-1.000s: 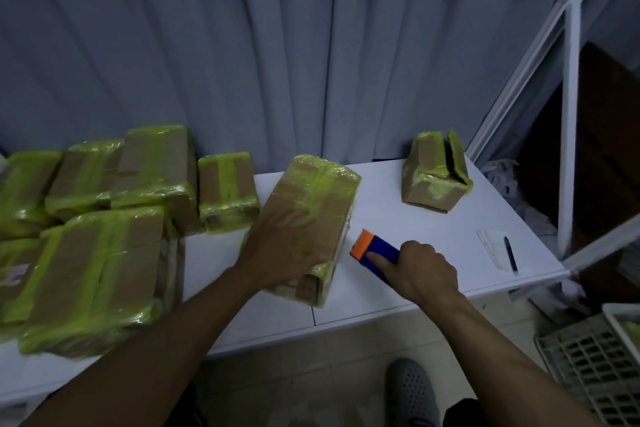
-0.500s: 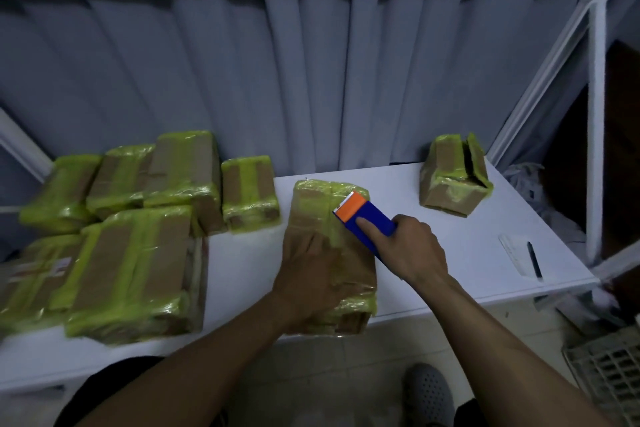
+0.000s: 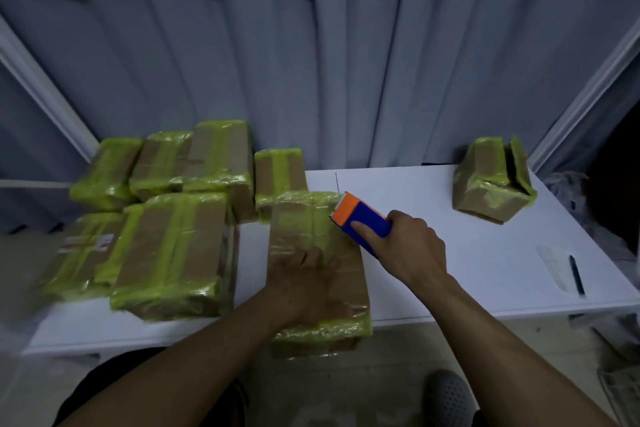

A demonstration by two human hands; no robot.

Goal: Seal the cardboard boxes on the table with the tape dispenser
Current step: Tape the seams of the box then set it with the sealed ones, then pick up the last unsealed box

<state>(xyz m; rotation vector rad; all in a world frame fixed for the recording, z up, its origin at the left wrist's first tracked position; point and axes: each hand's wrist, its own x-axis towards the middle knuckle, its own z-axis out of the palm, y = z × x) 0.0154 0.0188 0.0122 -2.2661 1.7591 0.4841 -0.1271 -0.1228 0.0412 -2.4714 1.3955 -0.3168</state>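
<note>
A cardboard box [image 3: 304,229] banded with yellow-green tape lies lengthwise at the white table's front edge, its near end hanging over the edge. My left hand [image 3: 308,282] presses flat on the box's near half. My right hand [image 3: 405,246] grips a blue tape dispenser [image 3: 360,218] with an orange head, index finger stretched along its side. The orange head sits at the box's far right corner.
Several taped boxes [image 3: 169,253] are piled on the left of the table [image 3: 450,288]. One crumpled box [image 3: 493,180] stands at the back right. A paper slip and a pen [image 3: 576,274] lie near the right edge. Grey curtain hangs behind; white frame posts stand at both sides.
The box was turned from a slant to lie lengthwise and pulled toward the front edge. My right hand lifted the dispenser from the table onto the box's far right corner.
</note>
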